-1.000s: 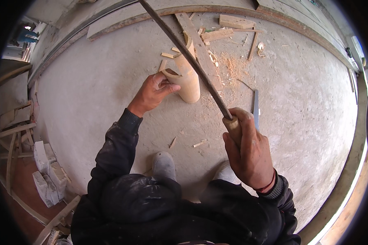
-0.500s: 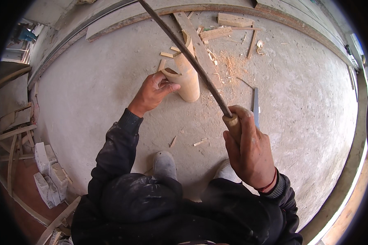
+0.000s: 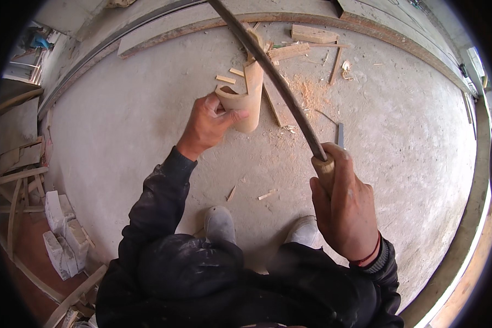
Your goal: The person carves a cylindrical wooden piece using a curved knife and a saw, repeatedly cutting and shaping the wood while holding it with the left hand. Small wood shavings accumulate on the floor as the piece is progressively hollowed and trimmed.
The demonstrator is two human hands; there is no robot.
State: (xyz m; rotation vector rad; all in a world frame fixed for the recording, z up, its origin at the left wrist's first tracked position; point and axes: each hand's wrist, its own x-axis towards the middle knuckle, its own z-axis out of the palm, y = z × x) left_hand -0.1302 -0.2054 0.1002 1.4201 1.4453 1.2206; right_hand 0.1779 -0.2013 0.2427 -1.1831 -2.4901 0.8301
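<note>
My left hand [image 3: 205,124] grips the side of a pale bamboo tube [image 3: 250,106], its thumb lying across the outside wall. A stepped notch is cut into the tube's wall, leaving a curved strip that runs away from me. In my right hand [image 3: 345,208] is a long, narrow dark blade with a wooden handle [image 3: 290,93]. The fingers wrap the handle, and the blade slants up to the left, passing across my view of the tube's far part. Its tip is cut off by the top edge, and I cannot tell whether it touches the bamboo.
A wooden board [image 3: 275,104] lies beyond the tube, near shavings [image 3: 311,98] and wood offcuts [image 3: 314,34]. Part of a saw-like blue-grey blade [image 3: 340,135] shows above my right hand. Broken white blocks [image 3: 65,235] and scrap boards [image 3: 16,175] stand at the left. A low ledge [image 3: 290,12] borders the far side.
My right hand and the long blade have shifted slightly right and toward me. The bamboo tube has turned a little in my left hand and its near end has moved left.
</note>
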